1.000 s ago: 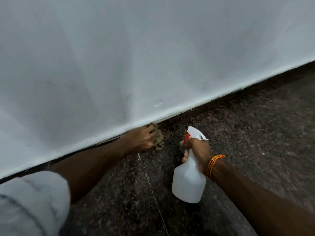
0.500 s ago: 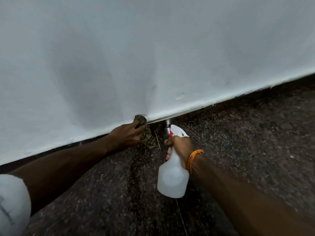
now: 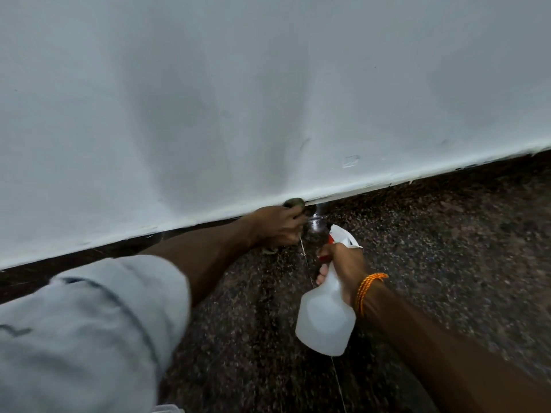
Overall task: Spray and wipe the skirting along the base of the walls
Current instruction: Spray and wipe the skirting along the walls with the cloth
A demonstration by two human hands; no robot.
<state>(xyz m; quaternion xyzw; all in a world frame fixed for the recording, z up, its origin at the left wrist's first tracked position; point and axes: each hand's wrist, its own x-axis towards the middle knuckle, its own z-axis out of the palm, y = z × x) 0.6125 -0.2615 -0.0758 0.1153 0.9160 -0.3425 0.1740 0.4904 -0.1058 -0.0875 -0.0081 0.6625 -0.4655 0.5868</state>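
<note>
My left hand is squeezed around a cloth and presses it on the dark skirting at the bottom of the wall. Only a bit of cloth peeks out above my knuckles, and another bit shows under my hand. My right hand is wrapped around the neck of the bottle, with a finger by the red trigger. The nozzle points at the skirting just to the right of my left hand, very near it. That spot looks shiny and wet. I think a few things can go wrong here. If I squeeze now, the spray may hit my left fingers and not the skirting, because they are so close. If I spray too much, water may run down onto the floor and make it slippery under my knees. The cloth is bunched up small, so it may miss the top edge, or smear dirt onto the white wall. The bottle hangs tilted in my hand, so it may slip if my grip gets wet. My orange band may get wet too.
</note>
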